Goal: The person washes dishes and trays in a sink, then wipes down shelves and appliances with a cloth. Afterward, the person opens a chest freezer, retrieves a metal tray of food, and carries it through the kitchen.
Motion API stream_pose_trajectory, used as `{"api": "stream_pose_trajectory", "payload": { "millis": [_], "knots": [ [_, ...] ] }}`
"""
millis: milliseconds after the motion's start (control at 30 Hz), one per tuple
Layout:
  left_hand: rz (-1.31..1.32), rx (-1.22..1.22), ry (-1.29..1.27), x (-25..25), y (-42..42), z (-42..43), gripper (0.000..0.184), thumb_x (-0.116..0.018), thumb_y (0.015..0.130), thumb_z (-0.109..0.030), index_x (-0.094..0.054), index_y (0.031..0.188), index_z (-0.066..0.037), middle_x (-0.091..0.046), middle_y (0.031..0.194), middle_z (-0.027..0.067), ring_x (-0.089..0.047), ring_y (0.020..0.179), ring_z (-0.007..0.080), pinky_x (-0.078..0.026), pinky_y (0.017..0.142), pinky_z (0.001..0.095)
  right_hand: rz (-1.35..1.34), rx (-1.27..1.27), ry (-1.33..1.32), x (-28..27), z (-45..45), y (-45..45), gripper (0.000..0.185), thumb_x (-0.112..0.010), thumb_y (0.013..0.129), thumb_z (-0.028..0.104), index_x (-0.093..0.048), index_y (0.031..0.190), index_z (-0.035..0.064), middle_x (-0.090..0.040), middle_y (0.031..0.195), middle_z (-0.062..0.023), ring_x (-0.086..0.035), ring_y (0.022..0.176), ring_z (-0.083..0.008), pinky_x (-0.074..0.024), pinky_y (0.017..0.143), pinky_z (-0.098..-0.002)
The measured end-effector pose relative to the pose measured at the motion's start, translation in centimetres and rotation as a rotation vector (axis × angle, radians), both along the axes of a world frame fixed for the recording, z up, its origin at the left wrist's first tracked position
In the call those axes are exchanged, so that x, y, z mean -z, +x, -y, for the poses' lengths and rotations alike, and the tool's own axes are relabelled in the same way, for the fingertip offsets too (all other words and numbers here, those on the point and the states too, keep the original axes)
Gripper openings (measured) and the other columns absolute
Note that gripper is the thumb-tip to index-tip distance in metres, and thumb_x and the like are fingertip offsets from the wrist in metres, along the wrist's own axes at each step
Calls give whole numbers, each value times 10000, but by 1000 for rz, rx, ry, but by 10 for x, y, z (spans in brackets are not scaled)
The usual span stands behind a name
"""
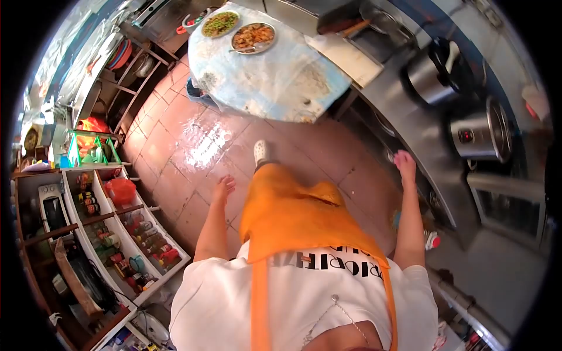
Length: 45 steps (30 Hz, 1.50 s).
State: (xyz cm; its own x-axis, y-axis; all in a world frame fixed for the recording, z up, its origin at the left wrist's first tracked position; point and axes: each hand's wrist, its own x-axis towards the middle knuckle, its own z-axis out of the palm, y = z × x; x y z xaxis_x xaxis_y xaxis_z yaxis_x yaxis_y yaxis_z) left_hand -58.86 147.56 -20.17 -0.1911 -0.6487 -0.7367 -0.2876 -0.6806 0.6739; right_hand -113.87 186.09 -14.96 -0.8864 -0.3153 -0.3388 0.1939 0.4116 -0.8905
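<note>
My left hand (223, 188) hangs over the tiled floor to the left of my orange apron (293, 213), its fingers loosely apart and holding nothing. Out to the right, my right hand (404, 162) is near the front of the steel counter (424, 134), fingers slightly bent and apart, with nothing visible in it. Whether it touches the counter I cannot tell. Ahead stands a table with a plastic-covered cloth (275, 76). On its far side are a plate of chopped green food (220, 24) and a plate of reddish-brown food pieces (253, 38), a utensil at its edge.
Bottles and jars fill a compartmented shelf (111, 219) at left, beside a red plastic bag (121, 191). Two steel cookers, one (430, 73) behind another (480, 131), stand on the right counter. The tiled floor (175, 158) has a shiny, reflective patch. One light shoe (260, 151) points forward.
</note>
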Motion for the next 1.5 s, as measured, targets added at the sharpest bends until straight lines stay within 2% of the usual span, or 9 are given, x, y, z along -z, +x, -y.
{"api": "stream_pose_trajectory", "payload": {
  "millis": [133,233,333,600,700,800,1000,1167,1500],
  "knots": [
    [-72,-144,-94,-10,-33,117,359,-508,920,-251,-514,1206,-34,-614,1110,90,-616,893,185,-505,708,285,49,-344,-163,-92,250,9,288,-461,963,223,-588,1135,29,-661,973,-83,-634,841,-144,-496,746,-257],
    [-115,-147,-193,-26,-87,246,367,-499,929,-223,-502,1239,-28,-608,1110,105,-617,906,207,-514,728,318,45,-630,-190,-96,411,15,266,-498,951,209,-598,1117,26,-658,997,-66,-623,864,-118,-496,772,-262],
    [-224,-162,-322,-23,-148,371,393,-525,919,-250,-510,1229,-10,-597,1129,98,-606,914,188,-504,735,297,99,-644,-243,-98,559,23,259,-502,940,168,-593,1122,7,-657,987,-63,-623,853,-121,-503,772,-257],
    [-222,-75,-419,-34,-305,605,457,-523,913,-288,-483,1274,-10,-561,1163,105,-553,1006,196,-489,776,322,-203,-548,-52,13,854,-40,270,-533,852,141,-621,1069,6,-672,923,-133,-644,828,-191,-497,719,-303],
    [-217,-26,-360,-31,-336,646,450,-521,892,-325,-542,1209,-7,-601,1025,97,-571,783,168,-472,599,285,-200,-542,61,34,898,-48,282,-513,845,228,-648,997,33,-665,937,-173,-630,904,-306,-481,800,-362],
    [-208,38,-315,-25,-350,662,438,-516,892,-344,-555,1175,-12,-612,956,90,-578,747,171,-469,563,284,-245,-632,180,58,918,-54,337,-469,849,307,-665,904,39,-650,948,-189,-604,927,-357,-472,816,-396],
    [-171,53,-266,-44,-360,666,410,-536,882,-365,-592,1079,-10,-606,851,81,-568,699,163,-456,503,306,-387,-629,438,-1,923,-22,307,-506,848,292,-658,855,25,-652,913,-183,-603,893,-362,-470,790,-426],
    [-81,76,-341,-48,-363,665,402,-557,874,-364,-598,1020,8,-589,819,79,-546,641,155,-441,478,312,-436,-571,394,-9,922,-9,288,-525,843,272,-664,831,19,-649,878,-191,-606,863,-366,-470,774,-441],
    [-234,147,-364,-135,-327,633,445,-548,903,-281,-493,1235,10,-589,1094,123,-617,917,199,-548,689,341,-556,-502,169,-74,891,14,267,-568,846,267,-639,860,10,-610,895,-199,-584,857,-372,-464,780,-437]
  ]
}}
